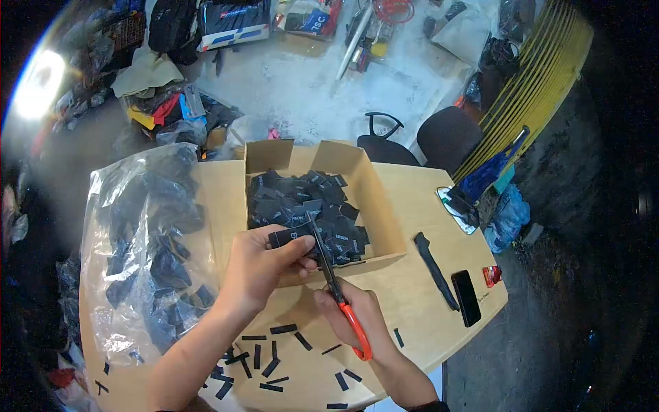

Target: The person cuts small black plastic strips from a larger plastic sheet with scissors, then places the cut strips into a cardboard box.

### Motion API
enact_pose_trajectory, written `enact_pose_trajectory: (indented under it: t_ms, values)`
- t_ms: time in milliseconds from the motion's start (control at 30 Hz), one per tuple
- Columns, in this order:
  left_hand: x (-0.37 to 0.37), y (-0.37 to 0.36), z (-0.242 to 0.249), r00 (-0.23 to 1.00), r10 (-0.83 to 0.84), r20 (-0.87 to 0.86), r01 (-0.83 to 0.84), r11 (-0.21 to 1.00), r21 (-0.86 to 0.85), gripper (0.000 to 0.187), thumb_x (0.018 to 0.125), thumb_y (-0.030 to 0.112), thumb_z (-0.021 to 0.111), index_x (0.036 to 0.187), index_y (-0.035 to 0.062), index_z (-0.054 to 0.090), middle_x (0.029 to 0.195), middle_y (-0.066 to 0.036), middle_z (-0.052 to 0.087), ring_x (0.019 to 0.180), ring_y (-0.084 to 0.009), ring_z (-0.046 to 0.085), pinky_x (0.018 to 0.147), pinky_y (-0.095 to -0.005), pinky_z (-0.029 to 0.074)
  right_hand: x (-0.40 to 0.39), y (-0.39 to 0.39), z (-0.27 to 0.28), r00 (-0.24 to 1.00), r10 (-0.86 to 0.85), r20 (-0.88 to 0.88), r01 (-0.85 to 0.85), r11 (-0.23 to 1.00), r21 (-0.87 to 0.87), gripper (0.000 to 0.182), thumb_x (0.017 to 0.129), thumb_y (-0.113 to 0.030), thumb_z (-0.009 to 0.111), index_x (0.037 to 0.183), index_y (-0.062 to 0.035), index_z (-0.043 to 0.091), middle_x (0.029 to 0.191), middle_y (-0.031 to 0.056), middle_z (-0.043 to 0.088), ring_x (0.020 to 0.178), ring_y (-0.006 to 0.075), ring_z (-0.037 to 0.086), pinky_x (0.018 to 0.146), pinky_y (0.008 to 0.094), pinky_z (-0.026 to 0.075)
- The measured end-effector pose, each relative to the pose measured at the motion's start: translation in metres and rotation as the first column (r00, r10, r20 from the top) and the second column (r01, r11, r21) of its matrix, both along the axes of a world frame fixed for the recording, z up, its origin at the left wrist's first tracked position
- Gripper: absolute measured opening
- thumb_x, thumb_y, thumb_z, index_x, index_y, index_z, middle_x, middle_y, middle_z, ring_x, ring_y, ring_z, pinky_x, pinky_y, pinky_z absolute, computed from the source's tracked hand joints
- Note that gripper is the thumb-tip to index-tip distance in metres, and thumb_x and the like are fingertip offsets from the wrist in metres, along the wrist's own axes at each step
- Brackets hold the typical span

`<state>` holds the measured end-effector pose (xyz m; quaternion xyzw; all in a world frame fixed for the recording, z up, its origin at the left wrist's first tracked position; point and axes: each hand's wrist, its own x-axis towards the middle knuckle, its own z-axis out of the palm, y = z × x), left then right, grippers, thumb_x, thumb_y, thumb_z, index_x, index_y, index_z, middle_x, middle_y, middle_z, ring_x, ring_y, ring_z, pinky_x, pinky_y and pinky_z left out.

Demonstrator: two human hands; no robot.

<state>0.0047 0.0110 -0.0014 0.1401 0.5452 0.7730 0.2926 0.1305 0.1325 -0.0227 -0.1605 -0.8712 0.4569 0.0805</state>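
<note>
Scissors (pixel 341 292), red-handled, sit clamped in the right hand (pixel 360 319); the left hand (pixel 264 264) pinches a black label (pixel 292 237) over the box (pixel 384 206). Cutting cleanly probably means keeping the label taut and blades square.

Wooden table (pixel 412 206), dark office chair (pixel 449 137), cluttered concrete floor (pixel 302 82).

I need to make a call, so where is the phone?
The phone lies on the table's right edge, beside a black strip, right of the box.

left hand (pixel 259 264): pinches black label (pixel 292 238) | right hand (pixel 360 317): red scissors (pixel 338 292), apparently cutting | cardboard box (pixel 381 199) behind
</note>
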Motion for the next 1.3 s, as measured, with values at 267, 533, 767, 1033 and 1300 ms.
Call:
enact_pose_trajectory:
  t_ms: [267, 533, 767, 1033, 1300]
  values:
    - [0.001, 0.0, -0.001, 0.998, -0.06, 0.01, 0.06, 0.998, -0.03, 0.011, 0.084, 0.008, 0.066, 0.087, -0.0017, 0.063, 0.075, -0.008, 0.065, 0.064, -0.0126, 0.061, 0.057, -0.0227, 0.05, 0.002, 0.006, -0.005, 0.999, -0.02, -0.045, 0.015, 0.996, -0.091, 0.022, 0.088, -0.023, 0.061, 0.083, -0.0016, 0.057, 0.062, 0.0036, 0.054, 0.054, 0.0105, 0.047, 0.052, 0.0261, 0.041]
    - [0.021, -0.008, 0.018, 0.931, -0.314, -0.187, 0.295, 0.947, -0.126, 0.012, 0.081, 0.009, 0.069, 0.086, -0.0019, 0.067, 0.072, -0.005, 0.064, 0.064, -0.0095, 0.058, 0.06, -0.023, 0.047, 0.024, 0.019, 0.048, 0.872, -0.142, -0.468, -0.101, 0.884, -0.457, 0.025, 0.084, -0.021, 0.067, 0.093, -0.0042, 0.051, 0.071, 0.0, 0.054, 0.059, 0.0037, 0.046, 0.052, 0.0188, 0.036]
    - [0.041, -0.012, 0.031, 0.873, -0.444, -0.203, 0.378, 0.877, -0.296, 0.015, 0.08, 0.014, 0.07, 0.089, 0.0015, 0.07, 0.068, -0.001, 0.063, 0.061, -0.0043, 0.055, 0.056, -0.0208, 0.044, 0.023, 0.012, 0.061, 0.919, -0.1, -0.382, -0.038, 0.941, -0.337, 0.027, 0.076, 0.001, 0.069, 0.096, -0.0038, 0.052, 0.074, -0.001, 0.056, 0.063, 0.002, 0.049, 0.057, 0.0183, 0.04]
    - [0.038, -0.019, 0.029, 0.665, -0.47, -0.58, 0.274, 0.877, -0.396, 0.021, 0.08, 0.02, 0.07, 0.091, 0.0019, 0.068, 0.061, 0.0, 0.058, 0.055, -0.0057, 0.049, 0.052, -0.0249, 0.041, 0.02, 0.012, 0.059, 0.883, -0.029, -0.468, -0.085, 0.971, -0.221, 0.032, 0.072, 0.005, 0.07, 0.098, -0.0056, 0.054, 0.08, -0.0003, 0.059, 0.065, 0.0013, 0.05, 0.058, 0.0159, 0.04]
    - [0.037, -0.021, 0.041, 0.814, -0.469, -0.341, 0.291, 0.839, -0.46, 0.019, 0.082, 0.017, 0.068, 0.093, 0.0005, 0.067, 0.068, -0.002, 0.062, 0.062, -0.0058, 0.054, 0.056, -0.0242, 0.044, 0.023, 0.01, 0.054, 0.896, -0.12, -0.427, -0.049, 0.93, -0.364, 0.027, 0.075, 0.003, 0.068, 0.098, -0.0056, 0.055, 0.077, -0.001, 0.057, 0.067, 0.0026, 0.052, 0.06, 0.0169, 0.042]
